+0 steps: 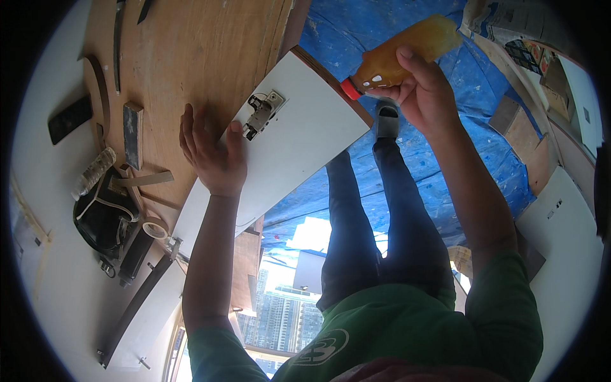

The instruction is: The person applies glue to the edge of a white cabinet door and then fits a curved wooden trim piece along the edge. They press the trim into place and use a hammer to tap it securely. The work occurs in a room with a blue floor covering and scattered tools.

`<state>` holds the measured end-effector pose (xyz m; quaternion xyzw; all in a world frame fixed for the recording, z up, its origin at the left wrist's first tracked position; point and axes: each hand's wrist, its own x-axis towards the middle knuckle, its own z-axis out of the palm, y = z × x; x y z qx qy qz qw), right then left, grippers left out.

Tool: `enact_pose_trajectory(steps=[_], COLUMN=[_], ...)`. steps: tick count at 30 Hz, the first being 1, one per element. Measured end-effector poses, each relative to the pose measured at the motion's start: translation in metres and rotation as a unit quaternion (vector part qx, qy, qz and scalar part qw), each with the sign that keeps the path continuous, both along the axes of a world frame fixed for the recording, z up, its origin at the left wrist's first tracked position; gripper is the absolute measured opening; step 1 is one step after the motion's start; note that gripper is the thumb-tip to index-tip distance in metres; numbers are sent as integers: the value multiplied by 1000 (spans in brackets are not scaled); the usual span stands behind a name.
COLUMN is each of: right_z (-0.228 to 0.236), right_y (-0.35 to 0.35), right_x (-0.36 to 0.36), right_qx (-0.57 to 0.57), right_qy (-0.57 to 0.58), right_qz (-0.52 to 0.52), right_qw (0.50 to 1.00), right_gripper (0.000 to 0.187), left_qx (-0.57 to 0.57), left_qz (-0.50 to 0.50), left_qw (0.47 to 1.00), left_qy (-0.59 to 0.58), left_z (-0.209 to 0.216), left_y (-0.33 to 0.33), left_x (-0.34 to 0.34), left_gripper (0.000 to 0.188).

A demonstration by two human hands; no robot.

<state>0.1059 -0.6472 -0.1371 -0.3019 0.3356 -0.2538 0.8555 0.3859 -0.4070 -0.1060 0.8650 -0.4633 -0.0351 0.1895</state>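
Observation:
A squeeze bottle of amber liquid with a red cap is in my right hand. It is tilted cap-down, with the cap close to the edge of a white panel; I cannot tell whether they touch. My left hand lies across the panel's left edge, fingers stretched out over the wooden board and thumb by the white face. A metal cabinet hinge is fixed to the panel near that thumb.
Left of the panel are a dark phone, a short dark-faced strip, a tape roll, curved edging strips and a black bag. Blue sheeting covers the floor, with board offcuts at right.

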Motion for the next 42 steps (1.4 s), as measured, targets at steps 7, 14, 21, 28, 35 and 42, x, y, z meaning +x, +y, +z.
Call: enact_pose_trajectory(steps=[7, 14, 21, 28, 35, 42], right_z=[22, 25, 20, 15, 13, 3], right_y=[10, 10, 2, -5, -1, -18], right_x=[-13, 5, -5, 14, 5, 31], right_qx=[-199, -203, -182, -198, -184, -225], right_qy=[153, 132, 119, 133, 127, 104], right_qz=[37, 2, 40, 39, 40, 65], right_qw=[967, 970, 975, 970, 974, 967], right_gripper=[62, 53, 50, 57, 62, 55], left_qx=[1, 2, 1, -5, 2, -6], left_qz=[-7, -9, -16, -30, -21, -31], left_qw=[1000, 1000, 1000, 999, 1000, 999], left_qy=[-10, -7, -22, -29, -22, -21], left_z=[1, 1, 1, -2, 0, -2], left_y=[0, -2, 0, 0, 0, 0], left_x=[0, 0, 0, 3, 3, 4], left_gripper=[66, 66, 65, 65, 64, 64])
